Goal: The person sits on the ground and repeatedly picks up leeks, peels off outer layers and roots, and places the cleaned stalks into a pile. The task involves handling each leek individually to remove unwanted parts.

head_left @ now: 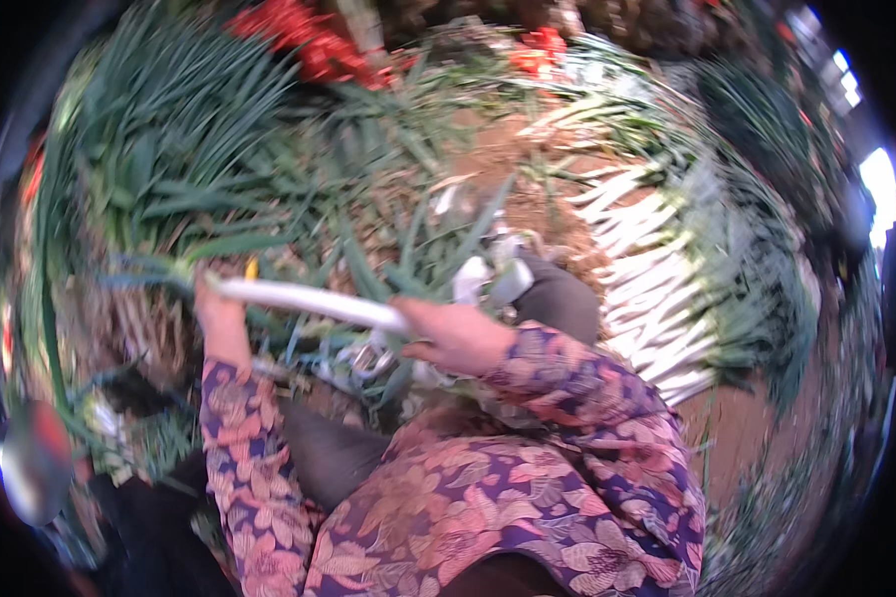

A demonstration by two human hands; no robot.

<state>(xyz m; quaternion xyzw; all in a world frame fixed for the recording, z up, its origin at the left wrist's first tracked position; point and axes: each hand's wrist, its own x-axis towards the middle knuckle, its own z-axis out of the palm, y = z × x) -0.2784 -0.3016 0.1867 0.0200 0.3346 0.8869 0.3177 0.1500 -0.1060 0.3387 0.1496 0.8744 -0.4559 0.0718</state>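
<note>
A long scallion with a peeled-looking white stalk (313,301) spans the space between my two hands, tilting slightly down to the right. My left hand (222,317) closes around its green end, where leaves stick out to the left. A small yellow object (252,269) shows beside the left fingers; what it is I cannot tell. My right hand (459,336) grips the white end, its fingers curled around it. Below and behind the stalk lie loose green leaves (366,276) and pale curled peelings (373,360).
On the right, a row of clean white scallions (642,298) lies on brown ground (732,440), green tops outward. A large heap of leafy scallions (172,127) rises at upper left, with rooty ends (138,328) below. Red netting (306,45) lies at the far side. The picture is blurred.
</note>
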